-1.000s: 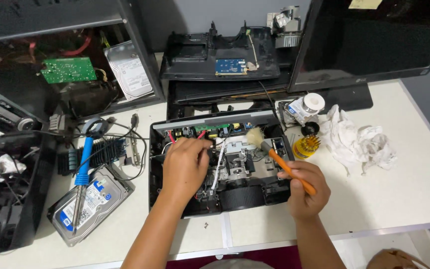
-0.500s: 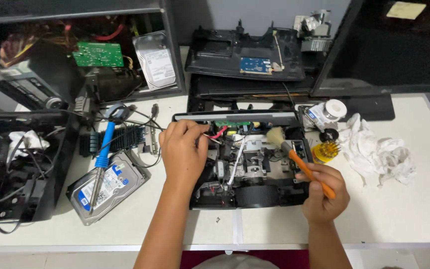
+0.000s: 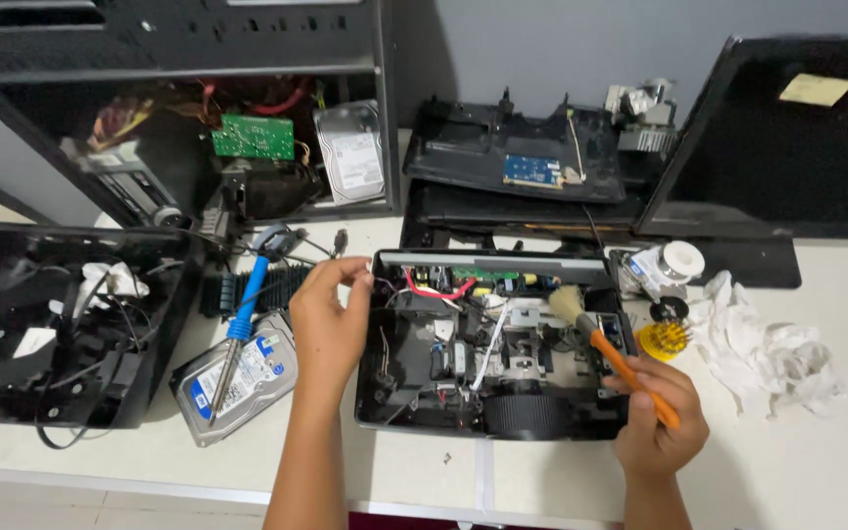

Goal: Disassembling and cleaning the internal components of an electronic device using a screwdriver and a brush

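Note:
An opened black device [image 3: 444, 412] with exposed boards, wires and a round lens at the front lies on the white table [image 3: 836, 461]. My right hand [image 3: 660, 422] grips an orange-handled brush [image 3: 606, 344]; its pale bristles rest over the right inner part of the device. My left hand [image 3: 329, 319] hovers at the device's left edge, thumb and fingers pinched near the top left corner. Whether it holds something small I cannot tell.
A hard drive [image 3: 238, 378] with a blue-handled soldering iron [image 3: 244, 309] across it lies left. An open computer case [image 3: 198, 118] stands behind, a black shell [image 3: 51, 334] far left. A monitor [image 3: 787, 137], crumpled white tissue [image 3: 768, 344], a yellow brush head [image 3: 662, 340] and a white bottle [image 3: 664, 267] sit right.
My left hand has lifted off the device's interior and drawn back to its left edge. The brush stays over the right side. The view has shifted closer and lower.

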